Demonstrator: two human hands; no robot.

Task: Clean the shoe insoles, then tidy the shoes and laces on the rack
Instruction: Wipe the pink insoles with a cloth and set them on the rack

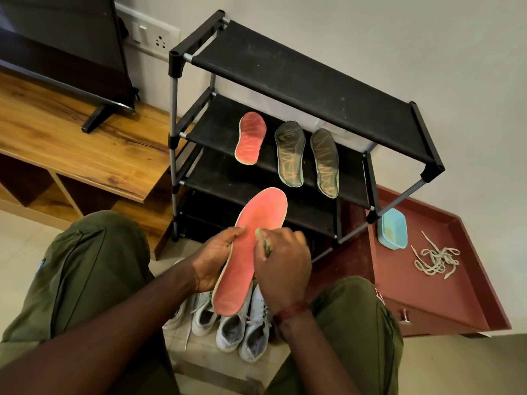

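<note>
Left hand (216,258) grips pink insole (251,246) at frame centre; right hand (282,269) pinches small greenish pad (266,243) against it. Likely last insole to clean. Three other insoles (290,153) on rack (313,81) shelf. Shoes (228,323) lower centre, laces (436,259) right: untidied.

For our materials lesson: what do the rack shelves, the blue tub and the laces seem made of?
Rack shelves: likely black fabric, matt, with dusty smears.
Blue tub: probably plastic, smooth, slight sheen.
Laces: woven cloth, flat and limp.
</note>
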